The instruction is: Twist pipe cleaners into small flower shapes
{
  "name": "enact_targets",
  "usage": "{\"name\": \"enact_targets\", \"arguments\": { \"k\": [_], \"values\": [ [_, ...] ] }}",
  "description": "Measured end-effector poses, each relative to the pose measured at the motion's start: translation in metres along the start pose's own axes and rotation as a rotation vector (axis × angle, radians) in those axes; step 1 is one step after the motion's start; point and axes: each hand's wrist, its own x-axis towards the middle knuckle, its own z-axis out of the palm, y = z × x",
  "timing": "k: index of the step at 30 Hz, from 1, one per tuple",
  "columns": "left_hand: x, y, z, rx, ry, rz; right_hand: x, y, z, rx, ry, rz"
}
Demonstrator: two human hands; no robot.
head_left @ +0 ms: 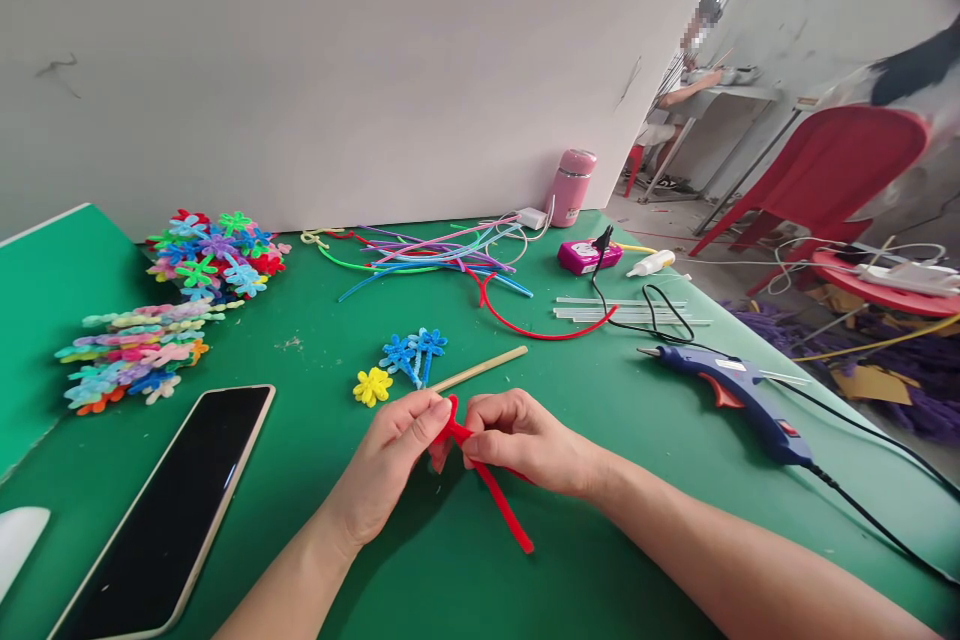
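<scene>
Near the front middle of the green table, my left hand (409,445) pinches a red pipe cleaner (504,508) at a small bent loop. My right hand (517,435) has its thumb and fingers closed on the same pipe cleaner, just right of the loop. One straight end hangs down toward me. Just beyond my fingers lies a thin wooden stick (484,369). Beside it are a yellow pipe-cleaner flower (373,386) and some small blue flowers (414,354). Part of the loop is hidden behind my fingers.
Loose pipe cleaners (420,252) lie at the back. Flower piles (214,255) and a phone (169,510) are on the left. A blue glue gun (739,395) with its cord, clear glue sticks (622,311) and a pink bottle (572,188) are right. A person sits far behind.
</scene>
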Motion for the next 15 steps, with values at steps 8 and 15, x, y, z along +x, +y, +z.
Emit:
{"name": "enact_targets", "arguments": {
  "k": [8,15],
  "values": [
    [0.0009,-0.0078,-0.0027,0.155,0.057,-0.04,-0.0012,0.0003,0.0001,-0.03,-0.027,0.021],
    [0.0009,-0.0007,0.0013,-0.022,0.086,-0.097,-0.0012,0.0039,-0.0017,-0.18,0.038,-0.084]
  ]
}}
